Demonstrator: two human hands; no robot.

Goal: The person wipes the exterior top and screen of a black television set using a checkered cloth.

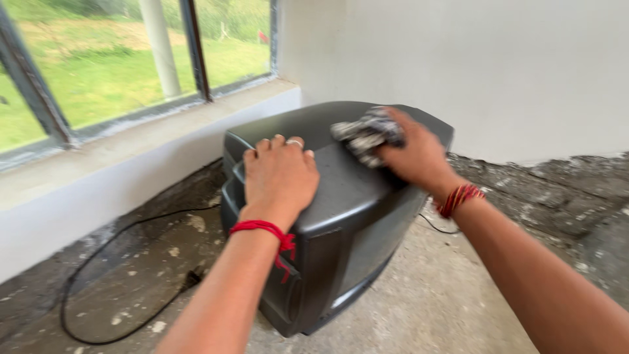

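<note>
The right hand (416, 154) is bunched around a grey rag (367, 134), pressing it on the top of a dark old television set (341, 216) that sits on the concrete floor (445, 301). The left hand (280, 177) lies flat, bracing the casing. Wiping looks underway; fresh strokes need steady pressure.

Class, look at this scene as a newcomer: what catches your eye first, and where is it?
A bulky dark grey television set sits on the rough concrete floor in the middle. The right hand presses a crumpled grey cloth on its top, while the left hand rests flat beside it. A window fills the upper left.
</note>
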